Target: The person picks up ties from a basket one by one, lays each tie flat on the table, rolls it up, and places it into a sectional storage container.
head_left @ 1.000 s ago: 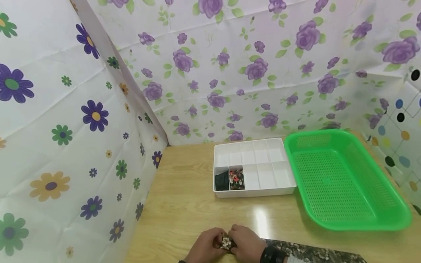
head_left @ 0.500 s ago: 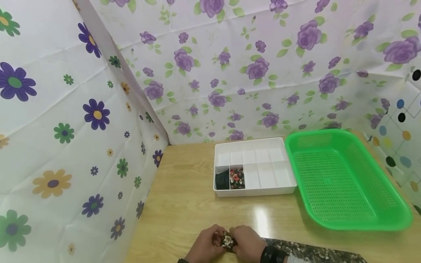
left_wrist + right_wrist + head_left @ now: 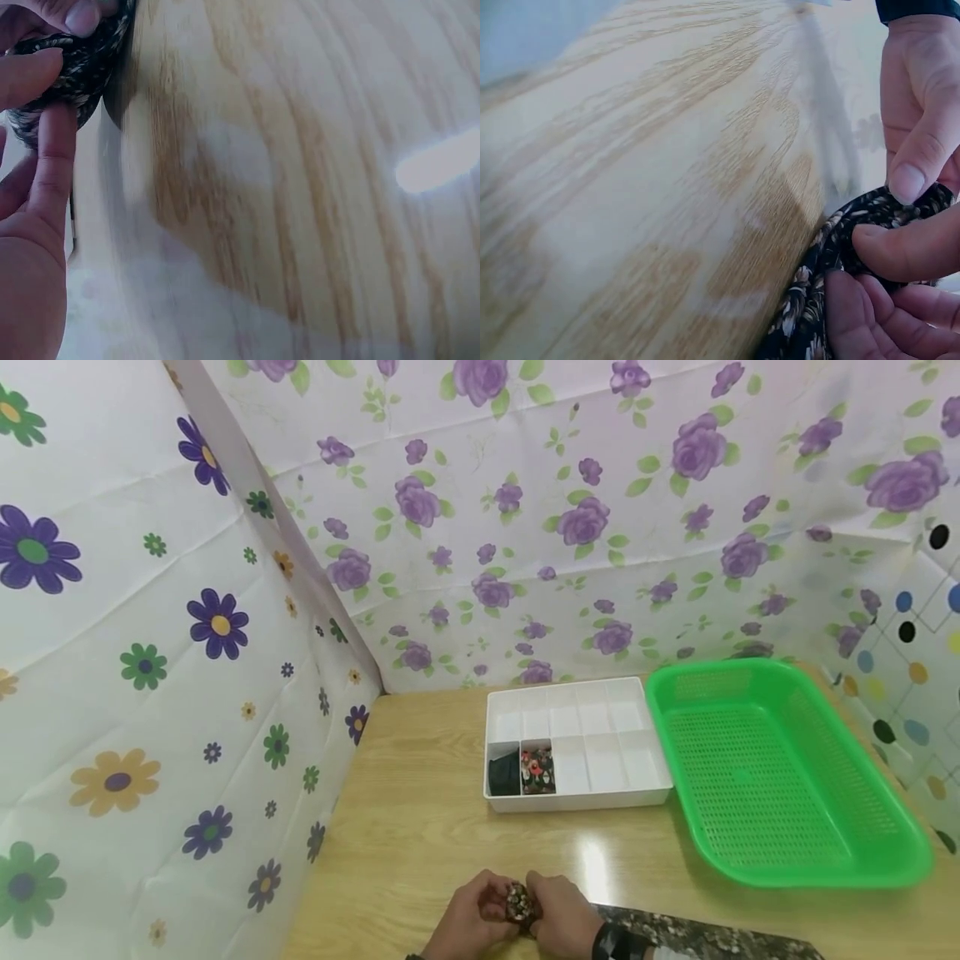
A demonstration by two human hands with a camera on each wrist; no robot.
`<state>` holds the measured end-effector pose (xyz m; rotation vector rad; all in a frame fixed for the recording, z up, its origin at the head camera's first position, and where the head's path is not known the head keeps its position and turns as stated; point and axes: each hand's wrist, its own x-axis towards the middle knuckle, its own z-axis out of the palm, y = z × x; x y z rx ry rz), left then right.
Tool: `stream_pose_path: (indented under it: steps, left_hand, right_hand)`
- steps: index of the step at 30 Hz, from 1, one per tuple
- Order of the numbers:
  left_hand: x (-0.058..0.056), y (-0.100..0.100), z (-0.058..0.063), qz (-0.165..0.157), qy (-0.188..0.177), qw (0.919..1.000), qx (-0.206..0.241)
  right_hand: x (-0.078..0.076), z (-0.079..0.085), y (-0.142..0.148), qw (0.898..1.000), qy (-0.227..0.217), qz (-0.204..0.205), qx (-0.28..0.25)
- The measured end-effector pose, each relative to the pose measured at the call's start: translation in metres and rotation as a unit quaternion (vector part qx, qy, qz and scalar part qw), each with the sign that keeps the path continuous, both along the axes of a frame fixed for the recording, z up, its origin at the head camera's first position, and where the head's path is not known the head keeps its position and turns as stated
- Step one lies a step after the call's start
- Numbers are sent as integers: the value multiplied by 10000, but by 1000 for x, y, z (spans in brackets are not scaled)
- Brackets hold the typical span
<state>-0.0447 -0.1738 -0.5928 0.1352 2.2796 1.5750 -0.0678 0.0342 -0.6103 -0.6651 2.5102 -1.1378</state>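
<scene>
Both hands meet at the table's near edge over a dark necktie (image 3: 701, 931) with a cream floral print. One end of it is wound into a small tight roll (image 3: 520, 903). My left hand (image 3: 472, 917) grips the roll from the left, thumb and fingers curled round it. From the other side my right hand (image 3: 562, 914) pinches the roll and the cloth next to it. In the right wrist view the coiled layers of the necktie (image 3: 799, 307) show between the fingertips. Its unrolled length trails off to the right, partly hidden under my right forearm.
A white divided box (image 3: 581, 802) stands behind the hands. Its front left compartments hold a black folded cloth (image 3: 504, 774) and a red-patterned dark cloth (image 3: 537, 770). A green perforated basket (image 3: 757, 777) stands to its right. Flowered sheets (image 3: 450, 527) hang behind and at the left.
The fingers have shifted slightly on the roll, which has turned and shows a different part of its print. The hands stay in nearly the same place; the box and basket have not moved.
</scene>
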Motion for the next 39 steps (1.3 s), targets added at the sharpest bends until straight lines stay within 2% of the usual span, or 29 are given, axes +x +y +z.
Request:
stream_pose_path:
  steps: [4, 7, 13, 16, 20, 23, 27, 32, 35, 37, 39]
  left_hand:
    - [1, 0, -3, 118, -35, 9996, 254]
    - [-1, 0, -8, 78, 121, 9996, 229]
    - [-5, 2, -11, -405, 812, 9959, -65]
    - [-7, 4, -12, -687, 1067, 9918, -173]
    - [-9, 9, -10, -889, 1201, 9876, -484]
    - [-12, 17, -7, -1012, 1283, 9821, -934]
    - [-13, 28, -2, -1263, 1473, 9674, -1629]
    - [-10, 34, 1, -1342, 1648, 9540, -2116]
    - [-9, 34, 0, -1338, 1794, 9481, -2258]
    - [-8, 33, -1, -1349, 1795, 9477, -2267]
    - [-8, 30, -3, -1315, 1652, 9526, -2192]
  right_hand:
    - [2, 2, 1, 9995, -65, -117, -277]
    - [0, -1, 3, 9990, 16, -101, -433]
    - [-7, -10, 8, 9977, 278, 95, -618]
    - [-9, -12, 11, 9981, 387, 157, -460]
    - [-13, -13, 16, 9973, 679, 274, -33]
    - [-15, -9, 21, 9953, 801, 441, 315]
    - [-16, 7, 28, 9933, 769, 513, 687]
    - [-10, 20, 32, 9979, 141, 566, 277]
    - [-6, 19, 32, 9979, 44, 635, 151]
    - [-3, 15, 33, 9976, 174, 627, 230]
    - [-1, 9, 35, 9971, 352, 618, 253]
